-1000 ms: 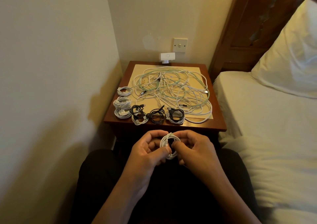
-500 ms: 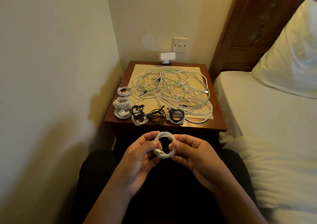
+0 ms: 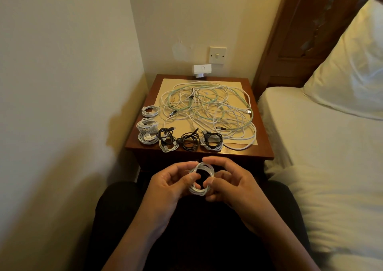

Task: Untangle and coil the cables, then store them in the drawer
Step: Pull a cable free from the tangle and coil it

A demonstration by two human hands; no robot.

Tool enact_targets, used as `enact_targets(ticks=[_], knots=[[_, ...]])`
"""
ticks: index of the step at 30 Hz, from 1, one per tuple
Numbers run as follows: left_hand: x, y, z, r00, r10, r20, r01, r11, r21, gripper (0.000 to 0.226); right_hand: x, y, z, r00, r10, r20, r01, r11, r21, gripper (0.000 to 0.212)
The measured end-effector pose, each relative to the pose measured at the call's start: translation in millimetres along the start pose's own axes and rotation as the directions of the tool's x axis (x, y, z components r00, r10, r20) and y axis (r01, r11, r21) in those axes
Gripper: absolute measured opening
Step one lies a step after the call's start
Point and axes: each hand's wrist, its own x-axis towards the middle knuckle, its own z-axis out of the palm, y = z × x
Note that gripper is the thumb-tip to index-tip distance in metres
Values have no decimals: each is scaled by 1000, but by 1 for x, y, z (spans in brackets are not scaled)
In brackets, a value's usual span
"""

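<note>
A small white cable coil (image 3: 204,168) is held over my lap, in front of the bedside table (image 3: 267,152). My left hand (image 3: 170,185) pinches its left side and my right hand (image 3: 230,179) pinches its right side, fingers curled round the loops. On the table lies a big tangle of white and pale green cables (image 3: 209,109) on a beige mat (image 3: 238,96). Along the left and front edges sit several finished coils: white ones (image 3: 147,125) and black ones (image 3: 189,140). No drawer shows; the table's front is dark behind my hands.
A wall stands close on the left. A bed (image 3: 323,146) with a pillow (image 3: 352,63) fills the right side. A white adapter (image 3: 202,69) sits at the table's back under a wall switch (image 3: 217,55).
Both hands have lifted the white coil slightly toward the table and turned it; its ring now faces up and my fingers have shifted round its loops.
</note>
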Motion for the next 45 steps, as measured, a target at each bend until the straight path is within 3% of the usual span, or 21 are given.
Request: enact_targets(ticks=[3, 7, 16, 20, 29, 37, 42, 45], knots=[[0, 5, -4, 996, 3, 90, -18, 987, 157, 26, -1, 2, 4, 997, -67, -30, 63, 991, -114, 18], [-1, 12, -2, 994, 35, 108, -63, 961, 268, 23, 1, 6, 9, 976, -159, -147, 139, 981, -138, 17], [-3, 17, 1, 987, 135, 84, -156, 930, 332, 23, 2, -3, 2, 982, -168, -84, 138, 949, -283, 7], [-4, 16, 1, 985, 151, 77, -169, 921, 351, 25, 0, 0, 7, 949, -283, -136, 198, 876, -440, 13], [-9, 5, 4, 985, 140, 99, -164, 938, 306, 39, -5, 9, 15, 912, -199, -358, 155, 977, -148, 18], [-8, 5, 5, 996, 81, 34, -85, 987, 140, 29, -4, 2, 8, 961, -133, -244, 101, 985, -141, 16], [-3, 3, 8, 992, 74, -105, -70, 996, 49, 29, -4, 2, 9, 989, -7, -151, 17, 998, 61, 25], [-1, 1, 8, 993, -23, -117, 20, 999, -33, 34, -3, 3, 9, 991, 72, -111, -63, 995, 76, 28]])
